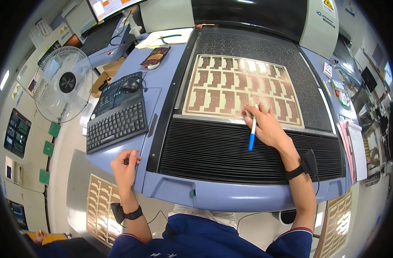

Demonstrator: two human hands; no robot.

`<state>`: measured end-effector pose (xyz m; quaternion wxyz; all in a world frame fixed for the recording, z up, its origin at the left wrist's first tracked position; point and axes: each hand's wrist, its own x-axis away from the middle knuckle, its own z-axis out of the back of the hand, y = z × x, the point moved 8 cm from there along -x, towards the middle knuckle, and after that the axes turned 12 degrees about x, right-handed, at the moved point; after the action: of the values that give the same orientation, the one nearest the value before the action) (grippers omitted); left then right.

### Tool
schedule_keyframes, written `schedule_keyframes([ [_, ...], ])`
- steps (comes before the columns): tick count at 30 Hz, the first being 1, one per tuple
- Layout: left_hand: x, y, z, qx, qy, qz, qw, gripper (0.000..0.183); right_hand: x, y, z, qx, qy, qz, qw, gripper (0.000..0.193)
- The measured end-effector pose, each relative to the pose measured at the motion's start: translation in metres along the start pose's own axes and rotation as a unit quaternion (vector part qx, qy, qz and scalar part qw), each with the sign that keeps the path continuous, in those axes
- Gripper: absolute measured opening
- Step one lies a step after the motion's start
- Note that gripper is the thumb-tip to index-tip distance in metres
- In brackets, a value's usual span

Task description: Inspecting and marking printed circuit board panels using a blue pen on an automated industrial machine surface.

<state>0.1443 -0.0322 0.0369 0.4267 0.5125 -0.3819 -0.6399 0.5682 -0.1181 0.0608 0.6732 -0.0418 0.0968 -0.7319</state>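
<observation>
A copper-patterned circuit board panel (224, 96) lies flat on the machine's dark bed, its near edge by the ribbed black strip. My right hand (267, 124) rests over the panel's near edge, fingertips on or just above it. Between its fingers is a white marker pen (252, 132) with a blue end pointing toward me. My left hand (125, 165) is curled beside the bed's left edge, below the keyboard (117, 127); whether its fingers hold anything is hidden. Dark devices are strapped to both my wrists.
A mouse (130, 85) sits above the keyboard. Beyond are a dark red packet (155, 57) and green-handled pliers (168, 38) on yellowish paper. A fan (63, 84) stands left. More panels (102, 206) lie low at both sides. Clipped papers (354, 150) hang right. Another person's hand (40, 235) shows lower left.
</observation>
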Motion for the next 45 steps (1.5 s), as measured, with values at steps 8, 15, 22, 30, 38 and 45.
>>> schedule_keyframes([
  [8, 0.001, 0.005, 0.005, -0.024, 0.021, -0.021, 0.999, 0.017, -0.001, -0.011, -0.007, 0.039, 0.019, 0.045, 0.998, 0.042],
  [15, -0.011, 0.033, 0.054, -0.281, 0.202, -0.154, 0.925, 0.028, 0.004, -0.013, -0.007, 0.032, 0.023, 0.057, 0.998, 0.047],
  [22, -0.028, 0.003, 0.074, -0.449, 0.17, -0.133, 0.867, 0.05, 0.008, -0.01, -0.001, 0.027, 0.03, 0.044, 0.998, 0.045],
  [30, -0.067, 0.099, 0.088, -0.308, 0.323, -0.289, 0.847, 0.04, 0.032, -0.04, 0.089, -0.182, 0.124, 0.03, 0.975, 0.047],
  [38, -0.192, 0.19, -0.045, -0.142, 0.174, -0.424, 0.877, 0.027, 0.034, -0.047, 0.065, -0.295, 0.207, 0.032, 0.932, 0.044],
  [45, -0.308, -0.003, -0.182, -0.542, -0.146, -0.276, 0.78, 0.035, 0.03, -0.031, 0.034, -0.304, 0.202, -0.011, 0.931, 0.038],
])
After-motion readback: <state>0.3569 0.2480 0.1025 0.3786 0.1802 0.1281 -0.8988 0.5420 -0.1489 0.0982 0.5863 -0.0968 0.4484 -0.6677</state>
